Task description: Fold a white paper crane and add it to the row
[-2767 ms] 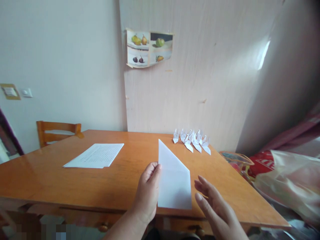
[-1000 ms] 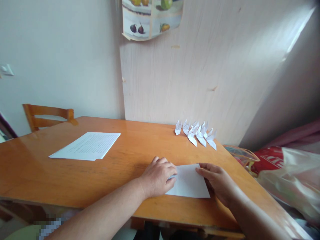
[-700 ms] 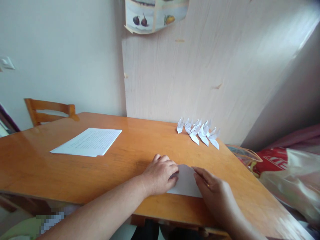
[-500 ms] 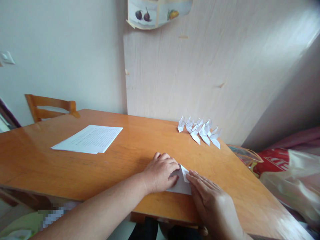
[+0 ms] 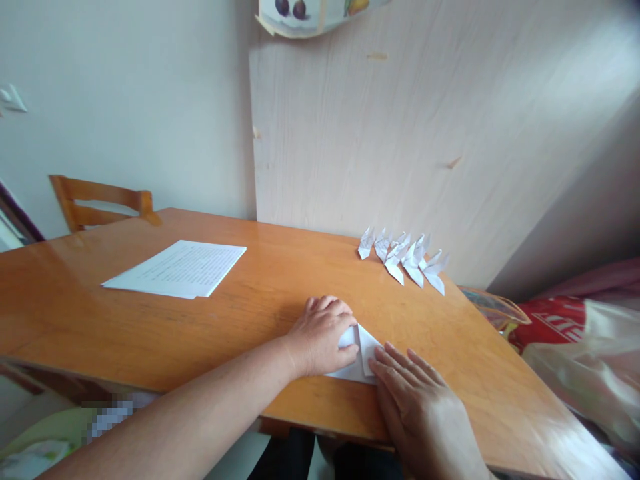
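Observation:
A white folded paper (image 5: 353, 371) lies on the wooden table near its front edge, with a creased flap on its right side. My left hand (image 5: 327, 337) is on the paper's left part, its fingers bent and its thumb pressing the sheet; part of the paper is hidden beneath it. Flat along the right edge lies my right hand (image 5: 415, 400), fingers stretched out and fingertips touching the flap. Beyond the hands, at the back right, stand several white origami cranes (image 5: 414, 261) close together.
A stack of printed sheets (image 5: 175, 270) rests on the left of the table (image 5: 280, 267). Behind its far left corner is a wooden chair (image 5: 103, 195). Bags (image 5: 560, 327) lie beyond the right edge, and a wall board (image 5: 350, 147) rises at the back.
The flap on the paper's right side now reaches further down over the sheet. My right fingers have spread a little. The camera view has tilted slightly downward.

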Available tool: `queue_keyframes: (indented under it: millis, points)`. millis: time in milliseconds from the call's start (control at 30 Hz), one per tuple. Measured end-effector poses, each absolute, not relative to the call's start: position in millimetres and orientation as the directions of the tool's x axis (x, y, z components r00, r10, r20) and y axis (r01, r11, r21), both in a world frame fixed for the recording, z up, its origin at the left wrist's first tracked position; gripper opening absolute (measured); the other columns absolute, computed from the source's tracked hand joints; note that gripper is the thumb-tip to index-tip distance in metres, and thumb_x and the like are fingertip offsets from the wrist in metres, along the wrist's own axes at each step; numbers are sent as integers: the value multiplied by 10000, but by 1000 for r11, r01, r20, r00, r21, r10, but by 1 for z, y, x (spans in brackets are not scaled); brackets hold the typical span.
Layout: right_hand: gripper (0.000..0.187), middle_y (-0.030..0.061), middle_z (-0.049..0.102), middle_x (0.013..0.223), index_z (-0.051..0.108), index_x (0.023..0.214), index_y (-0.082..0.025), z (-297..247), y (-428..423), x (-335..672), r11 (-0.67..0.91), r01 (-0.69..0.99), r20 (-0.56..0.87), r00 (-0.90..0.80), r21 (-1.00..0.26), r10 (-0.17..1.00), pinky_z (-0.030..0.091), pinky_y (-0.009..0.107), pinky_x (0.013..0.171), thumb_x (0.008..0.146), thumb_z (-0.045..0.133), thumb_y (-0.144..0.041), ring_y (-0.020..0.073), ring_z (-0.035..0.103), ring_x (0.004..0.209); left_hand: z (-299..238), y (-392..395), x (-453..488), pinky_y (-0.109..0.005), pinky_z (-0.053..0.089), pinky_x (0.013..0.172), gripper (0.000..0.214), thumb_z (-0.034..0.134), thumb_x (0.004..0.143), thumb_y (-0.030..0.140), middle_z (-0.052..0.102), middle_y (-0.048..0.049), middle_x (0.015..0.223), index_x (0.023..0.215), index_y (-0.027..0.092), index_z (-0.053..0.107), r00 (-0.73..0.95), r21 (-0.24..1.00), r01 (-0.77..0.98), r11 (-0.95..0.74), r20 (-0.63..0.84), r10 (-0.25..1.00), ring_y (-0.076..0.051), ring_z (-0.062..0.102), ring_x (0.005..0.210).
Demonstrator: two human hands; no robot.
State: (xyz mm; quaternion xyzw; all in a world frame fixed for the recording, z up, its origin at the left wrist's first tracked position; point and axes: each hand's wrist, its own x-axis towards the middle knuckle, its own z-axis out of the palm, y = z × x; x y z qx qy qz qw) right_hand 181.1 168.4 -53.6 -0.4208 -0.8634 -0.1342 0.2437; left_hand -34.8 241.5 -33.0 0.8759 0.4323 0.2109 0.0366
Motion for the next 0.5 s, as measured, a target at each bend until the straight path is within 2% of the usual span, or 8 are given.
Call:
queue_keyframes:
  millis: [200,367,500]
  points:
    - [369,81,721,1243,717,1182,-193,-53,169,181,615,788,525,-528,10,668,481,509,1070,894,500,-114,289,659,1189,-36,243,-35,-497,331,1063,389,648,791,384,614,-102,1260,1136,207,605,504,272,754,-598,344,792,-321,467,1245]
    - [364,72,722,1242,718,1176,-210,-53,169,181,611,791,527,-524,11,669,486,509,1060,898,500,-123,292,656,1193,-35,243,-37,-521,310,1090,449,637,808,383,604,-66,1320,1241,271,599,531,277,737,-616,326,782,-332,420,1324]
    - [342,72,730,1225,721,1148,-208,-54,169,182,606,795,530,-524,25,667,499,517,1036,910,488,-132,297,667,1174,-35,243,-37,-570,281,1096,433,634,817,402,569,-66,1400,1240,306,645,543,239,754,-612,298,785,-372,350,1390]
